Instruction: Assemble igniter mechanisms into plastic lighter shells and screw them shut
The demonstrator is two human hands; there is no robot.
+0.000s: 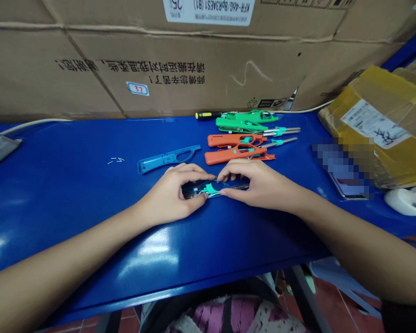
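Both my hands are closed on an opened blue gas lighter (211, 188) low over the table, with its teal trigger part, thin wires and metal tube showing. My left hand (175, 192) grips the handle end between thumb and fingers. My right hand (254, 182) pinches near the trigger and the metal tube; its fingertips almost meet those of the left. Just behind the left hand lies a loose blue casing half (168, 158). Farther back are orange lighter pieces (234, 155) and green lighter pieces (242, 124), some with metal tubes.
A yellow and black screwdriver (208, 114) lies at the back beside the green pieces. Several tiny white pins (117, 160) are at left. A phone (346, 175), a taped parcel (381, 120) and a white object (407, 201) sit at right. A large cardboard box (159, 88) walls the back.
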